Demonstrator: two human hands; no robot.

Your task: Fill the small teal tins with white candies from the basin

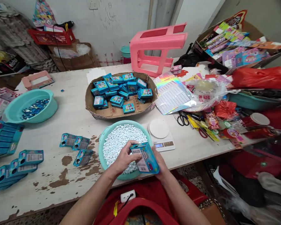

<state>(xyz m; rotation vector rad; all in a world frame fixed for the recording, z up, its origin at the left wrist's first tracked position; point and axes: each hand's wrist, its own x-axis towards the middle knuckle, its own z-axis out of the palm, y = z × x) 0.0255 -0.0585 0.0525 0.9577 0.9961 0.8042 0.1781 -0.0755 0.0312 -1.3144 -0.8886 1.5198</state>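
Observation:
Both of my hands hold one blue candy box (148,157) above the front right of a teal basin (102,159). My left hand (126,157) grips its left side, thumb across the printed face. My right hand (159,161) wraps its right edge, its fingers partly hidden behind the box. White and pale blue candies (124,136) fill the basin. Right behind my right hand is a white digital scale (165,143). A cut-down cardboard box (96,114) with several blue candy boxes (117,100) lies beyond the basin.
Small blue boxes (81,142) stand on the table at left, with more stacked boxes (31,157) farther left. Another teal basin (49,106) holds shiny blue pieces. Scissors (183,119), holographic sheets (170,93) and a pink stool (159,43) lie to the right and back.

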